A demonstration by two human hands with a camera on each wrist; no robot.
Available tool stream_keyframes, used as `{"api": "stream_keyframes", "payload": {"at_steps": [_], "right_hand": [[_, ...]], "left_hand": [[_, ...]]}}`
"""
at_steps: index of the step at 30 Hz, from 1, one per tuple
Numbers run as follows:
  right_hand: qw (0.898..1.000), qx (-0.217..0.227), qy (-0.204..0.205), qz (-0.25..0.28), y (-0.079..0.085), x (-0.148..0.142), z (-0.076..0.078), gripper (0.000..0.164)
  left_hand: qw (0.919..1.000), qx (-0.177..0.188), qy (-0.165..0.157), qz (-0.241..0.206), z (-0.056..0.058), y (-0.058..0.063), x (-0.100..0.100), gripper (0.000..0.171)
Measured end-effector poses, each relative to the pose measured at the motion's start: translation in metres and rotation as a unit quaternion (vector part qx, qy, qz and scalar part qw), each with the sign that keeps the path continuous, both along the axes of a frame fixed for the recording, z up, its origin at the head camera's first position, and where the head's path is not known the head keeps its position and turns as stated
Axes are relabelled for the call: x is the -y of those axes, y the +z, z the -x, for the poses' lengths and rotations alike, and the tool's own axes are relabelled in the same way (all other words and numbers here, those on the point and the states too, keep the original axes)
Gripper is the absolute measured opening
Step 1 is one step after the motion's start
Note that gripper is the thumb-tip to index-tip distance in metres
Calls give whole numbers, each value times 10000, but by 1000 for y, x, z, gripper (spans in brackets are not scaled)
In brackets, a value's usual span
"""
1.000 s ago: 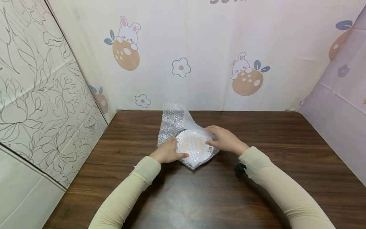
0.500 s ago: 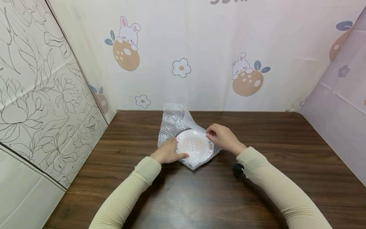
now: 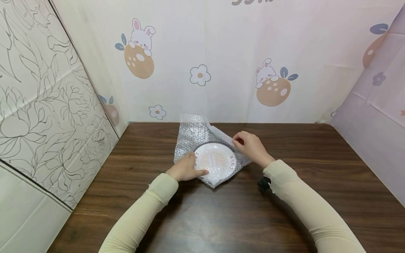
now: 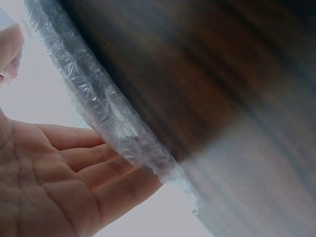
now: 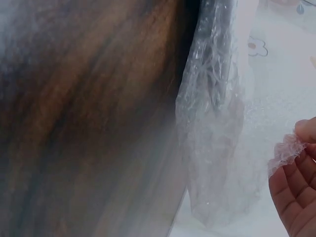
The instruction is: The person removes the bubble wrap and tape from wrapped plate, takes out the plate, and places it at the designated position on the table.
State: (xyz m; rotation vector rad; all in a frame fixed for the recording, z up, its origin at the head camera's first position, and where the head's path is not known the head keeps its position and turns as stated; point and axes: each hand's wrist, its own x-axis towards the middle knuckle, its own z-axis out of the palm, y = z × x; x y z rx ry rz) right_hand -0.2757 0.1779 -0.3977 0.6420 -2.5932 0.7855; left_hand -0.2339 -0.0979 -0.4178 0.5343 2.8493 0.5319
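A round white plate (image 3: 216, 158) with a dark rim, a pale orange pattern and small lettering lies on the table, partly covered by clear bubble wrap (image 3: 193, 131). My left hand (image 3: 186, 167) holds the plate's left side, thumb on top. In the left wrist view its fingers (image 4: 116, 185) reach around the wrapped edge. My right hand (image 3: 251, 146) pinches an edge of the bubble wrap at the plate's upper right. Seen from the right wrist, the thumb and fingers (image 5: 296, 190) squeeze that crumpled edge, while the wrapped side (image 5: 212, 108) stands next to the wood.
The dark wooden table (image 3: 202, 221) spreads around the plate on all sides. A cloth wall (image 3: 227, 95) printed with rabbits and flowers rises behind it, and the wrap's far end lies close to that wall. A floral panel (image 3: 57, 105) stands on the left.
My right hand has shifted from the plate's right side to pinch the wrap and peel it up and to the right. More of the plate's upper rim shows. The left hand stays put.
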Motion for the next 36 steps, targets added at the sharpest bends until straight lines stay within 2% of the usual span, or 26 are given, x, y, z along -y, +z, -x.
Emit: {"api": "stream_keyframes", "payload": {"at_steps": [4,22,36], "right_hand": [[9998,-45,-72,166,-1,-3,5,8],[9935,432,-824,654,-7,-22,32,13],[9858,990,-1237,551,-16,-38,44,20]], "left_hand": [[10000,10,2,4,-1,0,-1,105],[10000,-18,13,86,-1,0,-2,106],[9998,85,-30,161,-1,1,-1,106]]}}
